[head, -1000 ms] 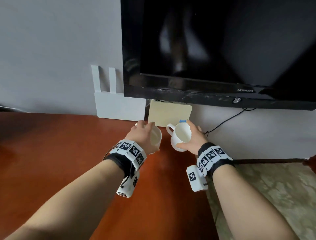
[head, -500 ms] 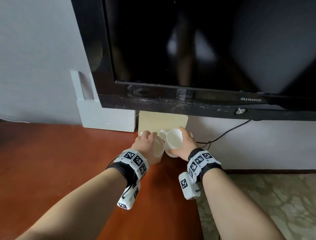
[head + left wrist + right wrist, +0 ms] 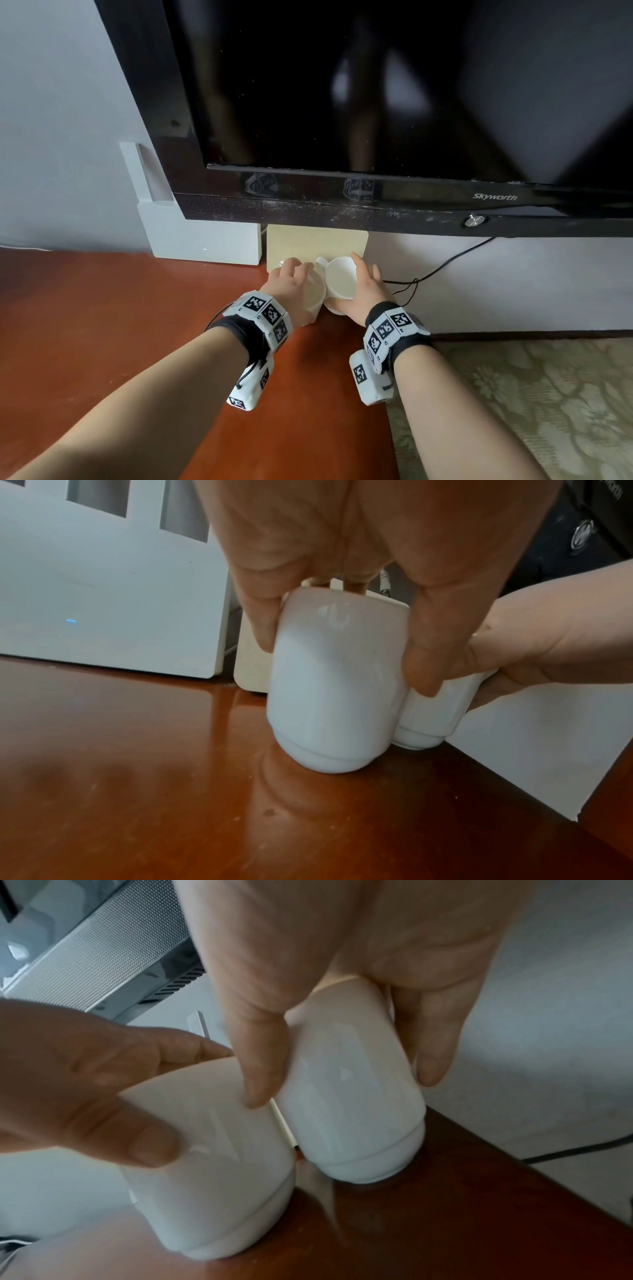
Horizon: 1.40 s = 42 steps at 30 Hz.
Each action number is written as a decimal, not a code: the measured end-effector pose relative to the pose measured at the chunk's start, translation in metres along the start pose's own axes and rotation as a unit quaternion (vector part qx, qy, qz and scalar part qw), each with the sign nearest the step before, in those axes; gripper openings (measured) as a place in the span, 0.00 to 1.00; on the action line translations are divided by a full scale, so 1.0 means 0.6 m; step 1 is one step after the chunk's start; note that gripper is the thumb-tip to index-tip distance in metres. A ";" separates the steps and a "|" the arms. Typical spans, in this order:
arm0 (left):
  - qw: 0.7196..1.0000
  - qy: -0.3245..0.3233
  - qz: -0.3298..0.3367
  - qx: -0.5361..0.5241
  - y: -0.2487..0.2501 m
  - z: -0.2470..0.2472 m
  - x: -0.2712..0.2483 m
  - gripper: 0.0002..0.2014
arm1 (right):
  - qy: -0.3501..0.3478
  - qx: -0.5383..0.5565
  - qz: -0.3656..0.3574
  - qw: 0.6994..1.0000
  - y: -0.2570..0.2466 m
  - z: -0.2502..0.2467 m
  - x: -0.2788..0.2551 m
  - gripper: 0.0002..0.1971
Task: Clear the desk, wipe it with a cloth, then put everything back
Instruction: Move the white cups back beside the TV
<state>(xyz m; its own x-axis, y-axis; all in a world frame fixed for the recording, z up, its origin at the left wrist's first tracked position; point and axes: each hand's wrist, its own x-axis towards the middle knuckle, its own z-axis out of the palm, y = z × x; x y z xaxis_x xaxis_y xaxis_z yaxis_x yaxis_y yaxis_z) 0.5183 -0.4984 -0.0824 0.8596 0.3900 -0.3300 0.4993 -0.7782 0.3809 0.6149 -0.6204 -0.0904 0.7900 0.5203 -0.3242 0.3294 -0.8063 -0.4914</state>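
Two white mugs stand side by side at the back right corner of the red-brown desk [image 3: 102, 325], below the television. My left hand [image 3: 291, 281] grips the left mug [image 3: 313, 294] around its wall from above. My right hand [image 3: 366, 291] grips the right mug [image 3: 340, 282] the same way. In the left wrist view the left mug [image 3: 335, 685] is tilted, with its base edge on the wood, and the right mug [image 3: 435, 715] touches it. In the right wrist view the right mug [image 3: 349, 1096] has its base on the desk next to the left mug [image 3: 212, 1164].
A black television [image 3: 376, 102] hangs low over the mugs. A white router [image 3: 202, 240] and a beige box [image 3: 315, 245] stand against the wall behind them. A black cable [image 3: 428, 274] runs right. The desk's right edge drops to patterned carpet [image 3: 548, 411].
Both hands have carried the mugs forward and down, from above the desk to its surface by the beige box. The mugs have come together and now touch.
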 end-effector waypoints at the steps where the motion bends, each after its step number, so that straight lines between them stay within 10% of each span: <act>1: 1.000 -0.003 -0.001 0.001 -0.001 -0.001 0.000 0.44 | -0.002 0.004 0.000 1.000 0.000 0.000 -0.001 0.53; 18: 0.994 0.064 0.026 0.086 -0.072 -0.086 -0.173 0.50 | 0.064 -0.086 -0.068 0.992 -0.127 0.001 -0.168 0.52; 42: 0.969 0.191 -0.118 0.106 -0.644 -0.247 -0.687 0.47 | -0.026 -0.123 -0.303 0.945 -0.693 0.362 -0.512 0.44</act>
<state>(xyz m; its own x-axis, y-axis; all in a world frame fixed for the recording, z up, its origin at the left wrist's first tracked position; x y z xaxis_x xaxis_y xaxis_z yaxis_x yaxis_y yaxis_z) -0.0128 -0.2858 0.0343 0.7212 0.6922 -0.0272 0.6889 -0.7124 0.1340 0.1230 -0.3837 0.0376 0.3939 0.9152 -0.0852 0.8280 -0.3935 -0.3995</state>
